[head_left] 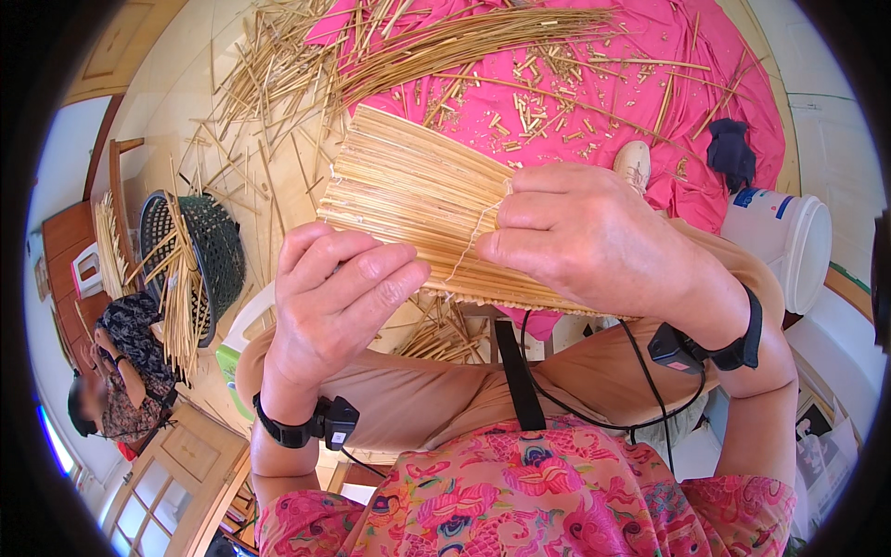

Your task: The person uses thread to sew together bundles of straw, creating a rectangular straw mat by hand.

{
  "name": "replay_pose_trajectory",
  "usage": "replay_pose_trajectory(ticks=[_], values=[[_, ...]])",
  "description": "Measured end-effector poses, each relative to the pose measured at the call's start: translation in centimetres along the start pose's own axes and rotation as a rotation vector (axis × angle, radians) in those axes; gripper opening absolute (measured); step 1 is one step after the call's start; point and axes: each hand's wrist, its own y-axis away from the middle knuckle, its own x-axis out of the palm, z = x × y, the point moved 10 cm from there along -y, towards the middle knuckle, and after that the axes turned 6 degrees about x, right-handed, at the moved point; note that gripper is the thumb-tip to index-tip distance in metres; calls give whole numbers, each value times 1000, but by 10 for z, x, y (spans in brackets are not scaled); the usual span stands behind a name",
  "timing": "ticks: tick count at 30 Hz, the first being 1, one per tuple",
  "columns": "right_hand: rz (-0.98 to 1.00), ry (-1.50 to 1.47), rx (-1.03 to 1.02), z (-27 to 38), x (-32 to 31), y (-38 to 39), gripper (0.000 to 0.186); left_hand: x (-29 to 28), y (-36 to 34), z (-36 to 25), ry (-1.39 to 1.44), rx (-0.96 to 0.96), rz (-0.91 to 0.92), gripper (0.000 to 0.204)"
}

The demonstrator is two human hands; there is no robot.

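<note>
A fan-shaped panel of straw stalks (399, 200), laid side by side and bound with pale stitching, is held up over my lap. The fingers of my left hand (339, 297) are closed around its near left edge. My right hand (594, 237) is closed on the panel's right part, fingers bent over the stalks. Across the stalks, a thin pale string (475, 239) runs beside the right fingertips. The fingertips cover where the string ends, so I cannot make out whether they pinch it too.
Long stalks (445, 46) and short cut pieces (529, 111) lie on a pink cloth (742, 84) ahead. To the left stands a dark basket (212, 241) with stalks, a seated person (130, 371) beyond it. A white bucket (789, 246) stands right. Black cables (654, 395) cross my lap.
</note>
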Motion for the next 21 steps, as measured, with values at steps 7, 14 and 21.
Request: replay_pose_trajectory(ticks=[7, 14, 21], values=[[3, -2, 3, 0, 1, 0, 8, 0, 0, 0, -1, 5, 0, 24], [39, 25, 2, 0, 0, -2, 8, 0, 1, -1, -11, 9, -8, 22], [24, 12, 1, 0, 1, -2, 8, 0, 1, -1, -8, 2, -9, 22]])
